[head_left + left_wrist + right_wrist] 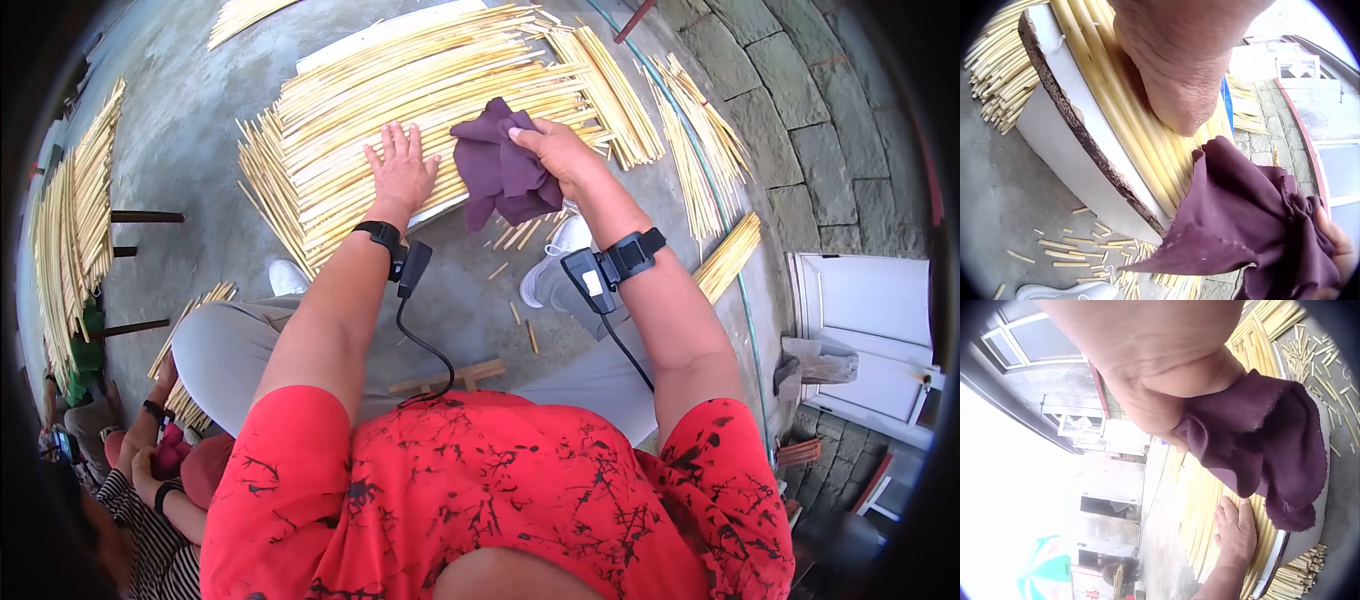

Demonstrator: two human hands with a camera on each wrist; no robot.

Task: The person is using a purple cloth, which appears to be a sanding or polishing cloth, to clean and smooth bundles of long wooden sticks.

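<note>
"What are the two grips doing?"

"The left grip (403,168) lies flat, fingers spread, on the long, thin, pale yellow sticks (380,100) on the white worktop (1077,94). It has hold of nothing. The right grip (562,158) pinches the crumpled purple cloth (500,165) by the near edge. I can't tell if the cloth touches the sticks."

"How do you do this well?"

"I'd press softly so the sticks can't roll. Bunch the cloth up, and move it along the sticks, not across."

"Anything in the way?"

"The black cords (436,350) at the wrists could snag. Little cut yellow bits (1063,254) lie near a white shoe (1072,290)."
</note>
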